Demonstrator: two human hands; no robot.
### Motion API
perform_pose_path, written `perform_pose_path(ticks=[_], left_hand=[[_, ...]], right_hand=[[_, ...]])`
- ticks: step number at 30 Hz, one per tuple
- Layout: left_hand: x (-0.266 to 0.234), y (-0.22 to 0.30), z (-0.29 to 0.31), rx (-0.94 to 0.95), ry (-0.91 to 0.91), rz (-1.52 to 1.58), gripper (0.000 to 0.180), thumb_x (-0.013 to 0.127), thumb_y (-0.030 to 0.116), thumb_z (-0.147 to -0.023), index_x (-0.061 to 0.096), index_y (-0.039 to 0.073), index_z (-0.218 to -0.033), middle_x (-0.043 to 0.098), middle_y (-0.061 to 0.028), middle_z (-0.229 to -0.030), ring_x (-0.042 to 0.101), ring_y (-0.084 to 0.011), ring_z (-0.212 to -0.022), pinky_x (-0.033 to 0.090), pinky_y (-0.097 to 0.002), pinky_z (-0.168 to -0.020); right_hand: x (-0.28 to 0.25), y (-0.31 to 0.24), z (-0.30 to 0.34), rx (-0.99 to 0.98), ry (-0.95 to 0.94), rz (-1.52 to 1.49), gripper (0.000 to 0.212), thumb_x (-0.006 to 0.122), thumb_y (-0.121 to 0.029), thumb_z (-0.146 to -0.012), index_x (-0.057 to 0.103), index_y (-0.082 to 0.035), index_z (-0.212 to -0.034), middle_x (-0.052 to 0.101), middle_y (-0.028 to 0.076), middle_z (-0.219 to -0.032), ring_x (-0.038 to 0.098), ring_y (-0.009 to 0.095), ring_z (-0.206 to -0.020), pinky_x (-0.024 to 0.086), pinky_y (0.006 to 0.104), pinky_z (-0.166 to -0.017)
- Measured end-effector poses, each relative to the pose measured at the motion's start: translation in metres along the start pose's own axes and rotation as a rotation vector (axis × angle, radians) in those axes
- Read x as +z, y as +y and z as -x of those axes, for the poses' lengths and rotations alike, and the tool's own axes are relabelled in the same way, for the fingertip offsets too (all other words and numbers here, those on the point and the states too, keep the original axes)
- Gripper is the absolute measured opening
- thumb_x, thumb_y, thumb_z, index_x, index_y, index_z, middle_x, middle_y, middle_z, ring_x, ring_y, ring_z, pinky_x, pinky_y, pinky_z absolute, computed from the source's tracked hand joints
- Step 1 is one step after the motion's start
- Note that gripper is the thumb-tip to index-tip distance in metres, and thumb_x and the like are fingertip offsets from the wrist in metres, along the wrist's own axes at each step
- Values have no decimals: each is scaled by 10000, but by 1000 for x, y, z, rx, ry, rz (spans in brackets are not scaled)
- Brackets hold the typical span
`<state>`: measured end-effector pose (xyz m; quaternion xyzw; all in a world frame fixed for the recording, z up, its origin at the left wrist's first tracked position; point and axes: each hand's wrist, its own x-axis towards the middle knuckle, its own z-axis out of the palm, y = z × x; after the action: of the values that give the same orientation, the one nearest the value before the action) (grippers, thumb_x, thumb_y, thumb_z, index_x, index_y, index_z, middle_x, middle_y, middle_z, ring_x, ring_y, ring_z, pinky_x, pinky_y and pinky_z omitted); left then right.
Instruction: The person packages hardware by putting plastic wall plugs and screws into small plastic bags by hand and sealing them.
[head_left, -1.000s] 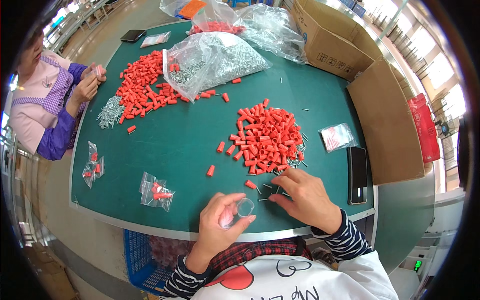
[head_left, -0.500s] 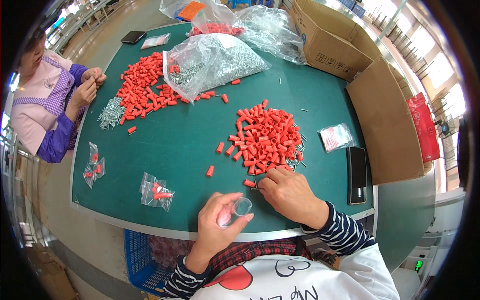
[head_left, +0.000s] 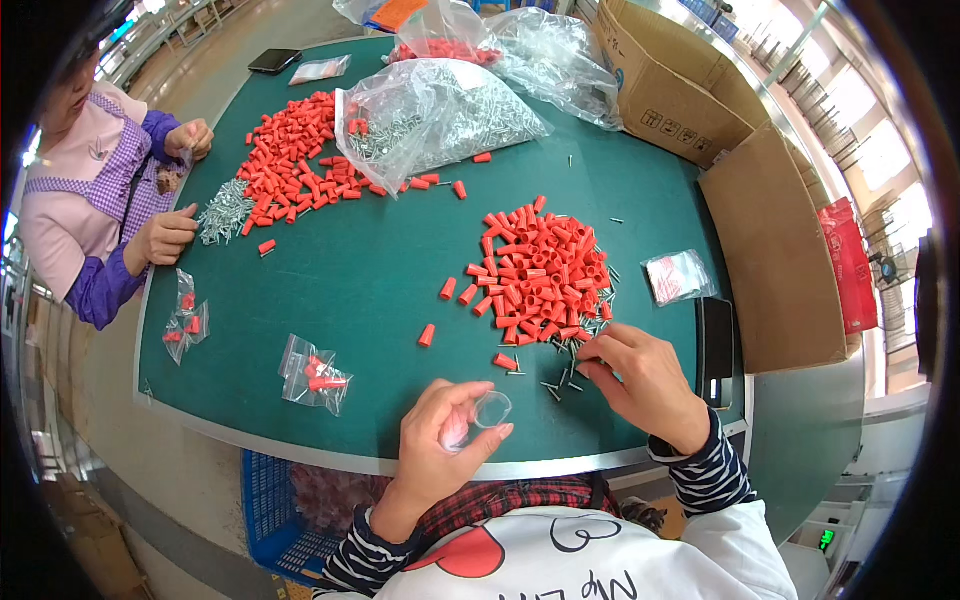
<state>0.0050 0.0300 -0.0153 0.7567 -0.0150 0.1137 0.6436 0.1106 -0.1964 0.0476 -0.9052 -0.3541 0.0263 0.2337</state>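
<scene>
My left hand (head_left: 437,437) is closed round a small clear plastic bag (head_left: 492,410) with its mouth held round. Pinkish-red shows through the plastic, but I cannot make out what it is. My right hand (head_left: 640,385) rests at the near edge of the pile, thumb and fingertips pinched together among loose screws (head_left: 563,380). What they hold, if anything, is hidden. Just beyond lies a heap of red plastic caps (head_left: 545,270), with grey screws showing along its right and near sides. One red cap (head_left: 505,361) lies between my hands.
Two filled small bags (head_left: 315,378) (head_left: 187,320) lie left. A stack of flat bags (head_left: 678,278) and a dark phone (head_left: 714,350) lie right. Cardboard boxes (head_left: 775,250) stand behind. A large bag of screws (head_left: 450,110) lies far off; a co-worker's hand (head_left: 165,237) is left.
My right hand has moved right, and several screws now lie spread out near the pile. My left hand has barely moved. The co-worker's hands have parted, one reaching down beside the screws.
</scene>
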Motion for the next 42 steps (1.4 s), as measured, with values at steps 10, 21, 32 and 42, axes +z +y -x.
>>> perform_pose_path(ticks=[10, 21, 32, 42], left_hand=[[2, 1, -1, -11, -6, -14, 428, 827, -20, -711, 642, -6, -1096, 542, -33, -880, 531, -93, -767, 453, -231, -685], [3, 3, -1, 4, -2, -62, 436, 835, -8, -700, 645, 2, -1093, 539, -31, -866, 523, -97, -752, 440, -233, -672], [4, 2, 0, -4, -9, -44, 425, 824, -21, -712, 644, -3, -1096, 539, -35, -887, 521, -96, -764, 445, -229, -680], [2, 1, 0, -4, -13, -32, 421, 825, -12, -713, 648, 3, -1095, 558, -41, -890, 534, -104, -753, 456, -239, -669]], right_hand=[[4, 5, 16, -19, -129, 55, 203, 697, -78, -802, 673, -67, -1003, 601, 89, -921, 620, 271, -870, 509, 393, -693], [24, 7, 8, -108, -46, 83, 144, 747, -110, -779, 655, -51, -873, 601, 65, -859, 619, 261, -812, 504, 382, -656], [32, 5, -4, -126, -15, 12, 142, 710, -119, -796, 637, -34, -883, 565, 85, -824, 614, 271, -809, 504, 395, -646], [29, -8, -15, -135, -69, -4, 139, 708, -128, -791, 658, -22, -866, 591, 100, -824, 613, 283, -798, 505, 400, -662]])
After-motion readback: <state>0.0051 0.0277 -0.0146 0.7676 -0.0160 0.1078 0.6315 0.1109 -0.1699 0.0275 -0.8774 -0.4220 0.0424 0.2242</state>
